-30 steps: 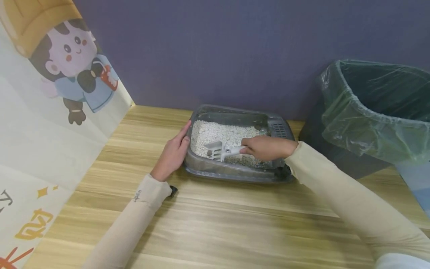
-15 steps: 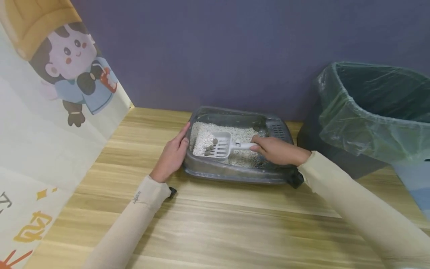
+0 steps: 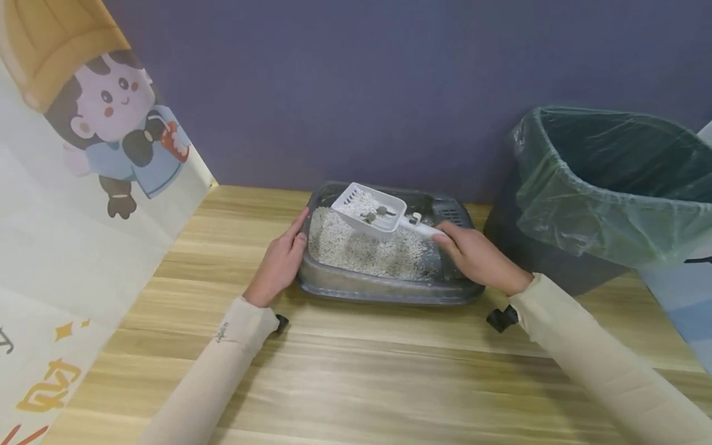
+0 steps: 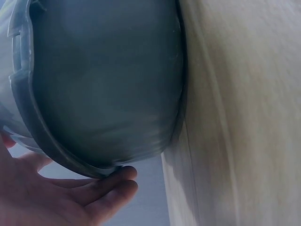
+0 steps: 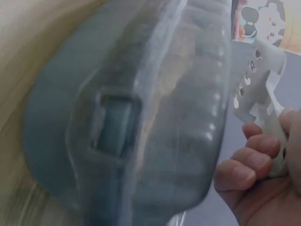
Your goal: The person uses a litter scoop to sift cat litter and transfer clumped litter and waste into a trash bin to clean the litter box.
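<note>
A white slotted litter scoop (image 3: 369, 210) is raised over the grey litter box (image 3: 389, 292), bearing pale litter and a few dark clumps. My right hand (image 3: 481, 256) grips its handle, fingers curled round it, as the right wrist view also shows with the scoop (image 5: 263, 70) beyond the fingers (image 5: 256, 160). My left hand (image 3: 278, 262) holds the box's left end. Seen from the left wrist, fingers (image 4: 110, 193) lie under the box rim (image 4: 40, 127). Pale cat litter (image 3: 345, 244) covers much of the box floor.
A dark bin (image 3: 534, 238) lined with a translucent green bag (image 3: 601, 216) stands right of the box. The wooden tabletop (image 3: 378, 371) meets a blue-grey wall panel (image 3: 361, 93) behind. A white panel with a cartoon figure (image 3: 119, 117) rises at left.
My right hand has lifted the scoop out of the litter, now carrying litter and clumps, and drawn back slightly to the right. The left hand stays at the box's left end.
</note>
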A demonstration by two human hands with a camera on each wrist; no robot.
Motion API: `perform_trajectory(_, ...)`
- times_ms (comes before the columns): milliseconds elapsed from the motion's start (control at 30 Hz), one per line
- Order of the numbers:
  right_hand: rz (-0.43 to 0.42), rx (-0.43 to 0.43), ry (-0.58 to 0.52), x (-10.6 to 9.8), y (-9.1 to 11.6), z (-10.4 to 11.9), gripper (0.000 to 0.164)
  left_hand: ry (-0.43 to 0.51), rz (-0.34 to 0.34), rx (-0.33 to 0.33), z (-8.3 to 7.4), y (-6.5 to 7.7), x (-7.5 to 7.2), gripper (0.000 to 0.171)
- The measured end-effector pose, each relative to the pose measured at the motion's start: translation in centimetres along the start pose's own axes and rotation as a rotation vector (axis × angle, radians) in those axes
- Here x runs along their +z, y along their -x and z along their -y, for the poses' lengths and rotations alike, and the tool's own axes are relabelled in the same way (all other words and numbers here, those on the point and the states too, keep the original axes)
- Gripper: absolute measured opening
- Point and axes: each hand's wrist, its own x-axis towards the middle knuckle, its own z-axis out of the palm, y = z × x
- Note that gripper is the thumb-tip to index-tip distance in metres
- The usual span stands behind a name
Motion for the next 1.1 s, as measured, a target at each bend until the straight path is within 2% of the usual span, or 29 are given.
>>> perform_trajectory(233, -0.034, 0.01, -0.024, -1.1, 0.1, -0.2, 0.029, -0.008, 0.0, -0.006, 0.1, 0.0, 0.0, 0.048)
perform_trajectory(467, -0.093, 0.007, 0.037, -1.7, 0.0, -0.1, 0.028, -0.005, -0.006, 0.0, 0.1, 0.1, -0.1, 0.048)
perform_trajectory(600, -0.149, 0.023, 0.069, -1.7, 0.2, -0.1, 0.028, -0.011, -0.004, 0.002, 0.0, 0.1, -0.2, 0.048)
perform_trajectory(833, -0.238, -0.005, 0.095, -1.7, 0.5, -0.4, 0.023, -0.008, -0.003, -0.004, -0.1, 0.1, -0.3, 0.048)
perform_trajectory(900, -0.238, -0.002, 0.092, -1.6, 0.6, -0.5, 0.024, -0.005, -0.006, -0.005, -0.2, 0.2, -0.3, 0.048)
perform_trajectory(1100, -0.168, 0.038, 0.042, -1.6, 0.8, -0.5, 0.029, -0.004, -0.003, 0.007, -0.2, 0.2, -0.2, 0.049)
